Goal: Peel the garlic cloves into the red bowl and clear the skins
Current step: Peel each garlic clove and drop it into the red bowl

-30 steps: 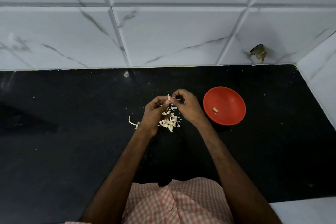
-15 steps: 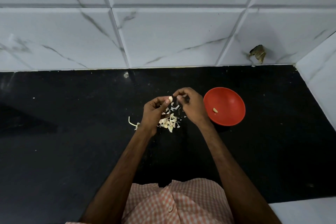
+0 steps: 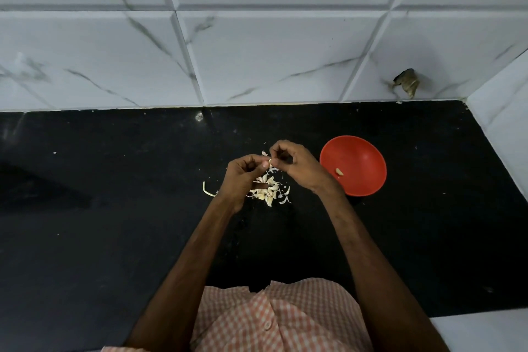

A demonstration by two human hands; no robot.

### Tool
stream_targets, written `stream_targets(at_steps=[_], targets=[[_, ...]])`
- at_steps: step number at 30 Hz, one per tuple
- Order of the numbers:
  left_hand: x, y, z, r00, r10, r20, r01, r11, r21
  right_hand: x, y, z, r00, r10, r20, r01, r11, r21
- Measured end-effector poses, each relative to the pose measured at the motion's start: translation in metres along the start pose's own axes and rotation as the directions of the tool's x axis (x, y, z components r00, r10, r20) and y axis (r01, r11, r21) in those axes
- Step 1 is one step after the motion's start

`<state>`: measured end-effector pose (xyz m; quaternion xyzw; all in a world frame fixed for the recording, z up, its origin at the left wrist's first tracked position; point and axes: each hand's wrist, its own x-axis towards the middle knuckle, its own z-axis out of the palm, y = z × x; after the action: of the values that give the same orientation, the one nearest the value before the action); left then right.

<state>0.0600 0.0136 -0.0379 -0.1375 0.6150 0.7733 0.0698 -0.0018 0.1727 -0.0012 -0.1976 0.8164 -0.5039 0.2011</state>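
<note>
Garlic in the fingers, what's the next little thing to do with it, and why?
Probably tug the skin off. The left hand pinches the garlic clove and the right hand pinches a flake of skin at its tip, so it seems not fully peeled. Only then should it go beside the peeled clove in the red bowl.

The black worktop (image 3: 114,237) carries a red bowl (image 3: 368,157) — left of it a garlic heap (image 3: 270,194), farther left a curled strip (image 3: 207,192).

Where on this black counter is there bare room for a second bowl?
Bare: the counter left of the curled stem, back to the tiled wall; right of the red bowl. Crowded: the garlic pile under the left hand and right hand, beside the bowl.
</note>
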Motion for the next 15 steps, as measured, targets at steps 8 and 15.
stream_targets(at_steps=[8, 15], targets=[[-0.001, -0.002, 0.006, 0.997, -0.078, -0.005, 0.077, 0.986, -0.147, 0.001, 0.002, 0.011, 0.994, -0.066, -0.083, 0.060, 0.996, -0.069], [-0.001, 0.000, 0.011, 1.000, 0.016, -0.010, -0.017, 0.999, -0.051, 0.002, 0.006, 0.016, 0.962, -0.173, -0.209, 0.130, 0.969, -0.208]])
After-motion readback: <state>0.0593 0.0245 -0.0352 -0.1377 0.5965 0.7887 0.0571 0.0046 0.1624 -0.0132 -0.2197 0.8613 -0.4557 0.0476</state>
